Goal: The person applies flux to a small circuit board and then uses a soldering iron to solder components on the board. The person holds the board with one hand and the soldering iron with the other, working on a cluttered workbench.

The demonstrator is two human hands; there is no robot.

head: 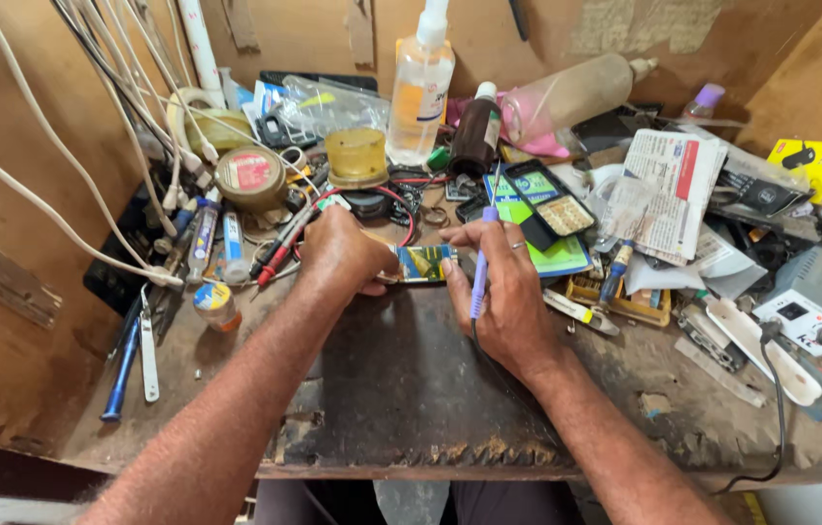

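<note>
- Worn dark wood makes up the tabletop (411,389), bare along its near edge and crowded with tools and bottles toward the far edge.
- Left hand (338,255) presses down on a small circuit board (426,262) lying flat near the middle of the tabletop; its grip is closed around the board's left end, pinning it in place.
- Right hand (503,292) holds a purple-handled soldering iron (480,262) like a pen, grip clamped on the handle, tip pointing up and away toward the far edge rather than at the board; its dark cord trails back under the wrist.
- Judging from this, the step in hand is steadying the board before working on it, with the iron held ready but not yet applied.
- Bringing the tip to the board would call for tilting the iron downward and keeping the left hand well clear of the hot end.
- Just beyond the board sit a yellow-lidded jar (357,156), a clear pump bottle (419,87) and a brown bottle (476,131).
- Red and black probe leads (285,243) lie left of the left hand; blue-handled pliers (124,365) rest near the left edge.
- White soldering station (810,321) stands by the right edge.
</note>
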